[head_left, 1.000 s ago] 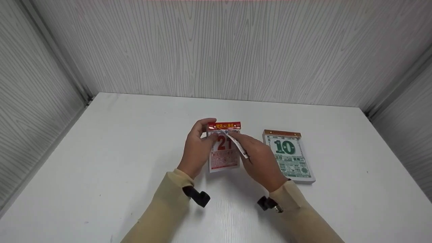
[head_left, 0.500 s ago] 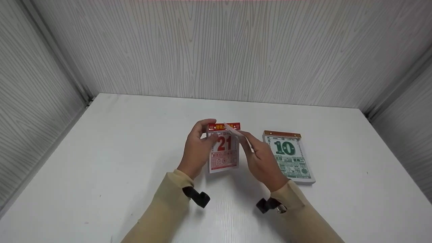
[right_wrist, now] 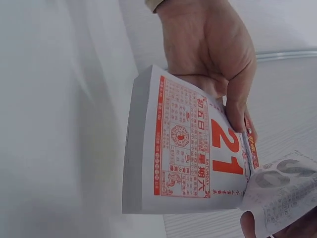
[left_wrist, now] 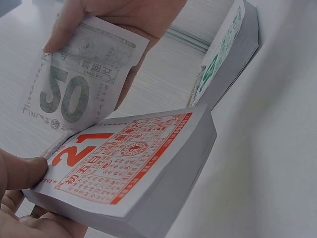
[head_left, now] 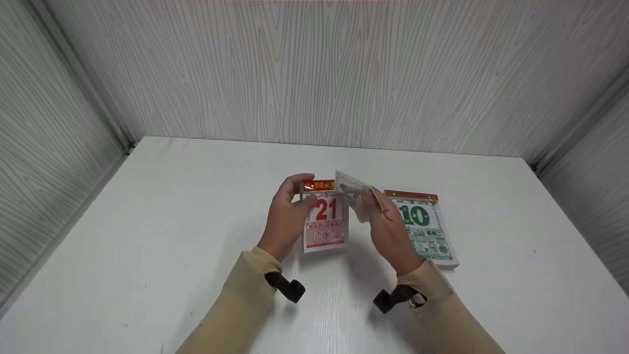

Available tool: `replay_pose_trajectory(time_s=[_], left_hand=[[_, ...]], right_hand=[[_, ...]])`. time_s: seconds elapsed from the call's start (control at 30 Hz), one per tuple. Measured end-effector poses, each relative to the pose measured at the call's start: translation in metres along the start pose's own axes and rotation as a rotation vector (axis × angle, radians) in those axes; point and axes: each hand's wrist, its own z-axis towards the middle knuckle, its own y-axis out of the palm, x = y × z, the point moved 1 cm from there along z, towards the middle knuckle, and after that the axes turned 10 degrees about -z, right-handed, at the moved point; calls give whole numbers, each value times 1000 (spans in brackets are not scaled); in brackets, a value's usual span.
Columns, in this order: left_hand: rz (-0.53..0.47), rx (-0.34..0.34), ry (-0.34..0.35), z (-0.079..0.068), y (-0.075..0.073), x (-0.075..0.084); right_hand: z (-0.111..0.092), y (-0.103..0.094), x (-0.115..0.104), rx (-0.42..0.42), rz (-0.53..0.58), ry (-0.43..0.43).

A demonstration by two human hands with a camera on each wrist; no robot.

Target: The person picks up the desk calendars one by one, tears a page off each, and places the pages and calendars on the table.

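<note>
A wood-grain panel (head_left: 314, 73) stands beyond both hands, and a white table (head_left: 147, 221) spreads beneath them. Tan sleeves (head_left: 241, 295) cover the forearms, a black strap (head_left: 285, 286) at each wrist. The left hand (head_left: 287, 216) grips a tear-off calendar with a red 21 (head_left: 324, 232) by its upper left side, thumb on the front, fingers behind; this block sits between the hands, tilted. The right hand (head_left: 390, 233) pinches a thin calendar leaf (head_left: 353, 192) between thumb and fingers, over the block's upper right; its 20 reads reversed in the left wrist view. I cannot tell whether the leaf remains joined to the binding. Right of the right hand, partly hidden by it, a tear-off calendar with a green 10 (head_left: 430, 235) lies on the table. Nearest the left fingertips is the red header strip (head_left: 318, 185).
</note>
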Motion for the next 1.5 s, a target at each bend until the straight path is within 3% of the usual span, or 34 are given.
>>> replay_pose_trajectory(time_s=[0.27,0.43,0.57,0.77,0.87,1.13,1.5], left_hand=[[-14,-6,0,-1,0,1],[-23,-4,-7,-1,1,1],[-22,-6,9,-1,1,2],[4,4,20,-1,0,2],[-2,8,24,-1,-1,1],[-11,16,18,0,1,2],[12,19,30,-1,1,2]], right_hand=[[3,-6,-1,43,262,147],[3,-6,-3,61,278,148],[2,-2,-3,67,72,-18],[2,8,0,79,-600,-466],[2,11,2,98,-795,-588],[0,10,3,119,-836,-631],[-1,12,3,127,-784,-517]])
